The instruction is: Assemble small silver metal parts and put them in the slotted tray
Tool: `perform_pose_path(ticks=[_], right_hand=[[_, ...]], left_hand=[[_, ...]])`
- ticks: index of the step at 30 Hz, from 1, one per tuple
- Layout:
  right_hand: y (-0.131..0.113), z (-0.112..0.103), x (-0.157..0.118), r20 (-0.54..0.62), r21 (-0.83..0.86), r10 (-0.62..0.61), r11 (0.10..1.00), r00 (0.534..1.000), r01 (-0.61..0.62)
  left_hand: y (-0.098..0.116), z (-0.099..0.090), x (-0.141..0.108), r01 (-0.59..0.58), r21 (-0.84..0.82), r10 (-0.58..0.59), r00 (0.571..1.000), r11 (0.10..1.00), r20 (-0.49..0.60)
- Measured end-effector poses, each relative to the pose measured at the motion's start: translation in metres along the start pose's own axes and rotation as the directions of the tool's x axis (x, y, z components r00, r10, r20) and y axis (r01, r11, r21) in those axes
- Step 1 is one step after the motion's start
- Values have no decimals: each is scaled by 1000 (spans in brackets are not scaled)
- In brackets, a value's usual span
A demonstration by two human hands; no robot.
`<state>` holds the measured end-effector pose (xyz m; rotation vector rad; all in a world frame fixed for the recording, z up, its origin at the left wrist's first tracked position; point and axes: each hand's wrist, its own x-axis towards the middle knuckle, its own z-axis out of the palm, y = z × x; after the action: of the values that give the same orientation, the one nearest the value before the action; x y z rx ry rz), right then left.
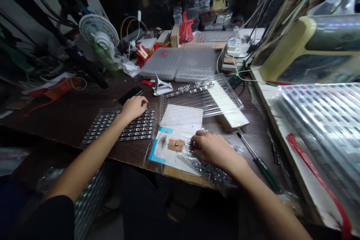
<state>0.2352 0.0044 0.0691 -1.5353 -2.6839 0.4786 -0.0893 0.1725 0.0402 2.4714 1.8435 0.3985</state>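
My left hand (133,108) rests over the far right part of a clear ribbed tray (97,129) that carries rows of small shiny metal parts (137,128). Its fingers are curled together, and whatever they may hold is hidden. Over an open plastic bag of small metal pieces (215,172), my right hand (209,145) has its fingers closed, with small dark metal pieces at the fingertips. Left of that hand, a brown block with a small metal piece on it (176,145) sits on a white sheet with blue edges (180,160).
A phone (131,95) and a white stand (162,87) lie beyond the left hand. Farther back are ribbed plastic trays (194,63) and a fan (98,32). A green-handled screwdriver (264,168) lies at right, beside a raised ledge with stacked trays (323,120).
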Motion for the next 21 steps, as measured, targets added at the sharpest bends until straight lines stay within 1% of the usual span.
perform_pose_path(ticks=[2,4,7,9,11,12,14,16,18,19,21], right_hand=[[4,1,-5,10,-6,26,1000,1000,-26],[4,4,-7,4,-4,30,1000,1000,-30],[3,7,-7,-19,17,5,1000,1000,-5],[4,7,-6,-21,44,-29,999,999,29],[6,6,-5,-18,64,-54,996,998,55],[8,6,-5,-18,68,-58,996,998,59],[9,5,-3,-17,80,-60,995,998,61],[11,5,-3,-13,103,-51,993,999,52],[12,5,-2,-7,133,-41,990,999,41],[12,6,-2,-8,148,-40,988,999,40],[14,6,-1,-7,163,-37,986,999,37]], left_hand=[[25,4,12,-51,-25,51,999,998,9],[56,10,28,-132,-72,133,991,989,8],[107,22,53,-287,-151,283,958,946,-49],[136,30,69,-328,-160,317,944,931,-92],[156,36,81,-343,-167,324,937,924,-131],[163,38,86,-348,-176,325,934,921,-146],[169,40,90,-346,-201,318,935,916,-159],[169,37,84,-328,-230,296,941,916,-163],[164,31,65,-312,-317,267,947,896,-180],[161,27,50,-313,-375,258,947,873,-190],[154,18,12,-321,-490,252,946,811,-204]])
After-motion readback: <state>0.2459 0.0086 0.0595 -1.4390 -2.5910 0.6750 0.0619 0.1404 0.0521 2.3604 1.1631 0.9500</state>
